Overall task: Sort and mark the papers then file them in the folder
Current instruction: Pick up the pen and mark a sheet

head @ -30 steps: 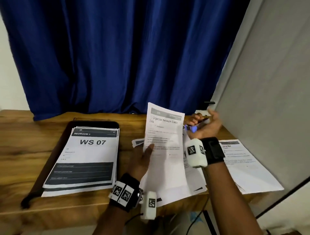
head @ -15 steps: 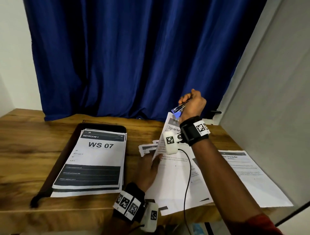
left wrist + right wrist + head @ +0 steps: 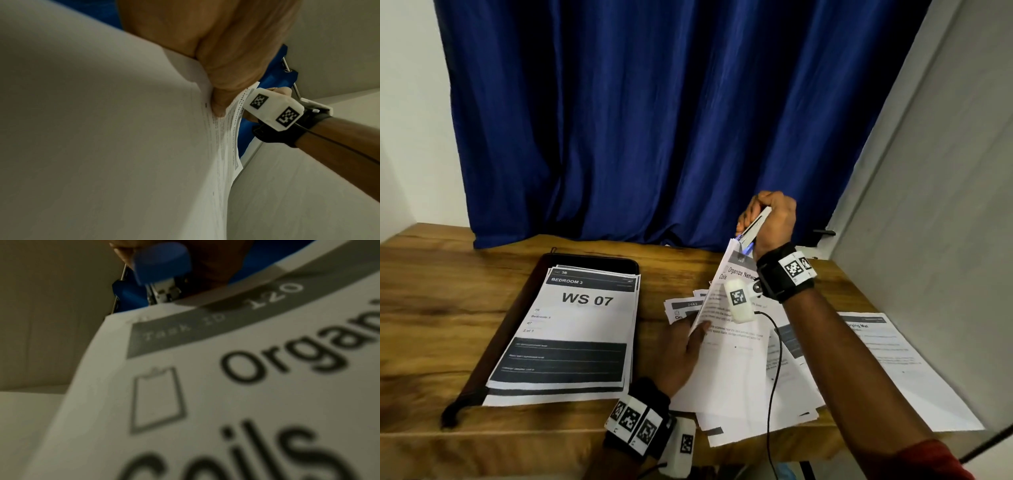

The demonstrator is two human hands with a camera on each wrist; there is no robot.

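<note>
only wristward: stapler (image 3: 162, 272) on sheet (image 3: 226, 402)

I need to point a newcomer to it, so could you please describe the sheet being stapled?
On the wooden table, right of the black folder stacked with "WS 07" pages, loose white sheets lie flat. Only the "Organize Network" sheet stands upright, a blue stapler at its top corner.

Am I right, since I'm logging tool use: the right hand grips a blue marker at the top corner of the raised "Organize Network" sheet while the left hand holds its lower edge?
Not quite: the right hand grips a blue stapler, not a marker; the right wrist view shows its metal mouth at the sheet's top corner. The left hand does hold the lower edge.
</note>
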